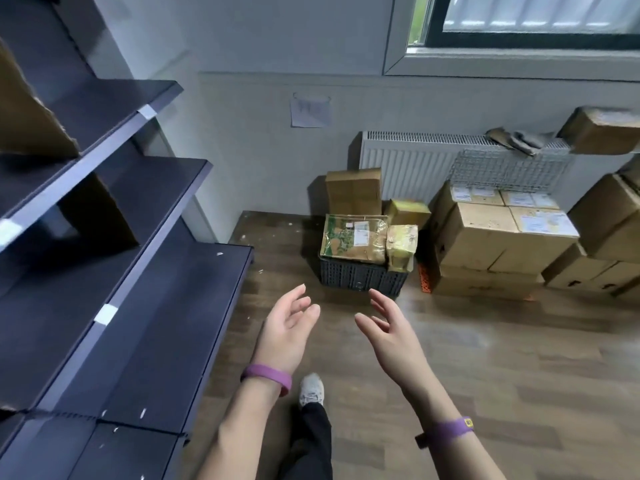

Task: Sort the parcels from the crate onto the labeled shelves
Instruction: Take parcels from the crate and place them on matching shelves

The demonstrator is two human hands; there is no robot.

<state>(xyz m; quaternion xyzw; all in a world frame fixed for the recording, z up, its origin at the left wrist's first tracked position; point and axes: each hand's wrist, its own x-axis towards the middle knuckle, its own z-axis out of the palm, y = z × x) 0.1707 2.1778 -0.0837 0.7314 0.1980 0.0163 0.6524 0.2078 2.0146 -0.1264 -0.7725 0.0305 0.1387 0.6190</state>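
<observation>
Head view, left hand (289,327) & right hand (389,325) both open w/ nothing held, grey crate (362,276) of parcels (355,239) on floor just beyond fingertips, labeled shelves (114,306) left of hands

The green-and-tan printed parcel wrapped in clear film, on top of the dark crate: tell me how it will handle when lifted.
The green-and-tan film-wrapped parcel looks flat and boxy, so probably stiff rather than floppy. Its glossy wrap may be slippery against bare fingers. It lies tilted atop the dark slotted plastic crate, so it could slide when nudged.
</observation>
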